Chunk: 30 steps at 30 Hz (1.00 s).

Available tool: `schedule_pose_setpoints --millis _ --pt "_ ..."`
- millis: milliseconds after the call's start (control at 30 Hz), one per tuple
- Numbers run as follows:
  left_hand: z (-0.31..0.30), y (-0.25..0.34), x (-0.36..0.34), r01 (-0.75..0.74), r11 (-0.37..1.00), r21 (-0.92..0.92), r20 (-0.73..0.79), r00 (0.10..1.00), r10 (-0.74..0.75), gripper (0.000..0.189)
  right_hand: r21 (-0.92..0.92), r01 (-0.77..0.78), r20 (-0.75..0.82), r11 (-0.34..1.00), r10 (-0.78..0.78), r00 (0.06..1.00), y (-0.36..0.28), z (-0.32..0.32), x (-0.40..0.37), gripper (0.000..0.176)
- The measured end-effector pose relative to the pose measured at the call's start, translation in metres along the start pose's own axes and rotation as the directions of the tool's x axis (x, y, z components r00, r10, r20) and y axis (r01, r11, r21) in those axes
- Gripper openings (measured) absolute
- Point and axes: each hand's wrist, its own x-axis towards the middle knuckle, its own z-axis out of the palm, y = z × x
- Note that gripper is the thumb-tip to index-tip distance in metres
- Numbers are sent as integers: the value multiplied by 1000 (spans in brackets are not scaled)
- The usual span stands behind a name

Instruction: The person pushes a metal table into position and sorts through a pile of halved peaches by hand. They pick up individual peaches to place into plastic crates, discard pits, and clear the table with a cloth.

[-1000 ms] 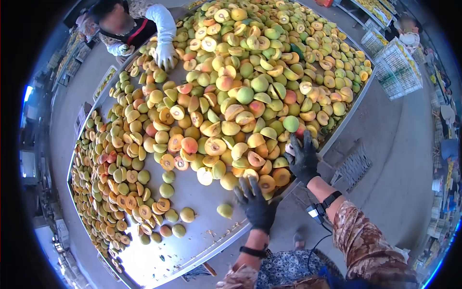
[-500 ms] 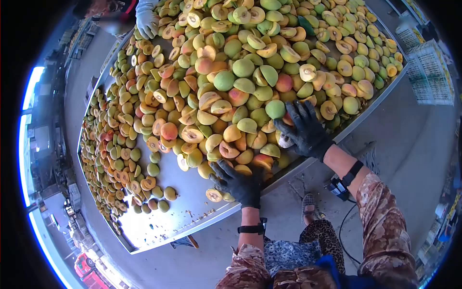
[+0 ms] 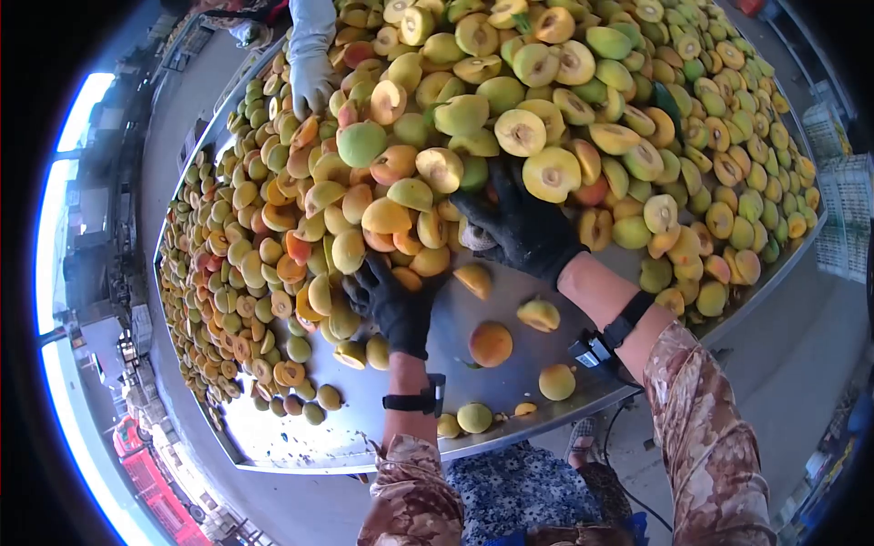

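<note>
A big heap of halved, peach-like fruit (image 3: pixel 440 170), green, yellow and blushed red, covers much of a metal table (image 3: pixel 446 318). My left hand (image 3: pixel 391 305), in a black glove, presses against the near side of the heap with its fingers apart. To its right, my right hand (image 3: pixel 528 227), gloved in black too, reaches into the fruit with fingers spread, their tips partly hidden. A pale patch (image 3: pixel 475 238) shows by its thumb; I cannot make out what it is. Between and below my hands lie a red-orange fruit (image 3: pixel 491 344) and a few loose pieces.
Another person's pale-gloved hand (image 3: pixel 312 77) touches the fruit at the far left side. The table's raised metal rim (image 3: pixel 510 435) runs along my side. Stacked crates (image 3: pixel 845 214) stand at the right. A red vehicle (image 3: pixel 150 473) is at lower left.
Both hands have moved away from the near rim, further into the heap, and fruit has shifted with them. Bare metal now shows in front of me. The other person's hand reaches further in.
</note>
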Motion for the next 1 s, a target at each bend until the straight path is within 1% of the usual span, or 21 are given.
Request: schedule_pose_setpoints --millis 67,100,200,267,333,367,400,467,500,567,600,633,667,700,733,767,800,867,933,967,1000 --pt "-13 -10 42 15 995 -103 146 989 1 123 -56 -12 61 998 15 998 -4 13 29 78" --pt "-10 -11 58 59 998 -22 131 990 -56 117 -102 -14 109 995 26 994 -6 14 47 79" --pt "-12 -30 97 31 997 -71 119 993 -22 114 -129 -52 250 990 83 965 -14 24 83 79" --pt "-11 -43 127 74 995 -72 174 983 -61 112 -238 78 19 968 -76 997 -13 48 102 79" --pt "-4 -58 157 78 992 -94 173 983 -61 110 -245 66 31 967 -60 998 -20 58 130 79" --pt "8 -67 169 28 998 48 45 999 -30 108 -158 50 39 986 -44 998 -19 64 146 78" --pt "5 -68 182 40 998 48 53 998 -42 108 -74 34 51 997 -31 998 -17 69 161 77" --pt "-6 -65 211 170 962 -212 189 973 -130 107 42 41 65 998 -43 997 -17 80 193 77" --pt "2 -69 225 140 975 -171 182 977 -108 109 -22 49 -1 999 -49 999 -17 87 204 77" --pt "27 -84 254 113 984 -141 37 993 -109 119 -130 63 -123 990 -79 989 -17 104 229 76" --pt "29 -82 266 17 996 -88 -138 990 -29 108 -113 19 -131 993 -33 991 -16 112 240 68" --pt "29 -89 280 86 993 -75 31 996 -84 112 -142 5 -178 990 -31 984 -13 122 245 58" --pt "29 -90 293 116 990 -79 66 992 -111 114 -198 47 -202 979 -87 976 -13 124 255 50" --pt "34 -96 303 90 996 -12 36 995 -90 114 -138 3 -81 990 -14 997 -10 130 262 47" --pt "37 -95 310 80 967 244 -66 996 -66 114 -184 171 -75 968 -187 979 -1 138 269 42" --pt "46 -115 324 1 978 207 -19 1000 3 116 70 -128 -66 989 133 989 -29 108 270 64" --pt "45 -120 331 50 975 215 -12 999 -48 110 -61 -1 -211 998 -12 977 -24 119 271 59" --pt "27 -138 341 -21 994 109 108 994 9 104 -132 -79 -163 988 57 985 18 171 277 39" --pt "22 -148 328 -111 990 -89 292 947 132 93 -69 81 169 994 -68 983 6 107 258 28" --pt "24 -149 305 -266 957 -118 118 953 280 92 13 290 -39 957 -289 956 7 85 237 23" --pt "11 -142 269 -421 899 -120 -65 907 416 91 235 282 -37 930 -281 959 0 46 210 26"
